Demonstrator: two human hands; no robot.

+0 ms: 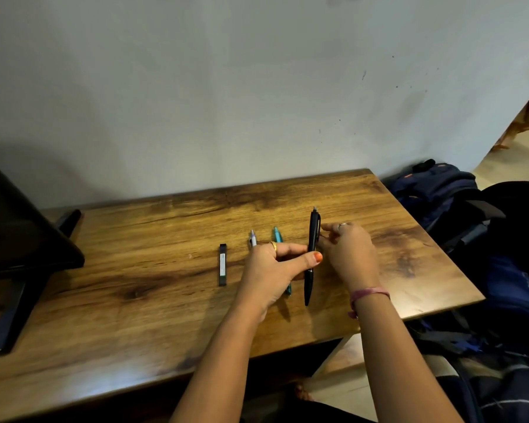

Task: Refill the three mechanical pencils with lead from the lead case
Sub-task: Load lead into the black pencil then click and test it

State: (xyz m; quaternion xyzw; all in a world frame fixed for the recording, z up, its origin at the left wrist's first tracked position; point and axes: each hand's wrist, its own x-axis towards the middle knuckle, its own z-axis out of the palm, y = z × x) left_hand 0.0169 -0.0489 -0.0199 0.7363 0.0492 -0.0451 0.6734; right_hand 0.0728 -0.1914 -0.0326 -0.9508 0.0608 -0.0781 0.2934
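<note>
A dark blue mechanical pencil (311, 254) is held upright-ish above the wooden table (135, 270), its cap end pointing away. My left hand (275, 270) pinches its middle between thumb and fingers. My right hand (348, 248) hovers just right of the pencil with fingertips at its clip; whether it grips the clip is unclear. A teal pencil (277, 235) and a white pencil (253, 238) lie on the table behind my left hand, partly hidden. The black lead case (223, 264) lies to their left.
A black monitor stand (16, 300) occupies the table's left end. Blue and black backpacks (458, 209) sit off the right edge. A grey wall runs along the table's far side.
</note>
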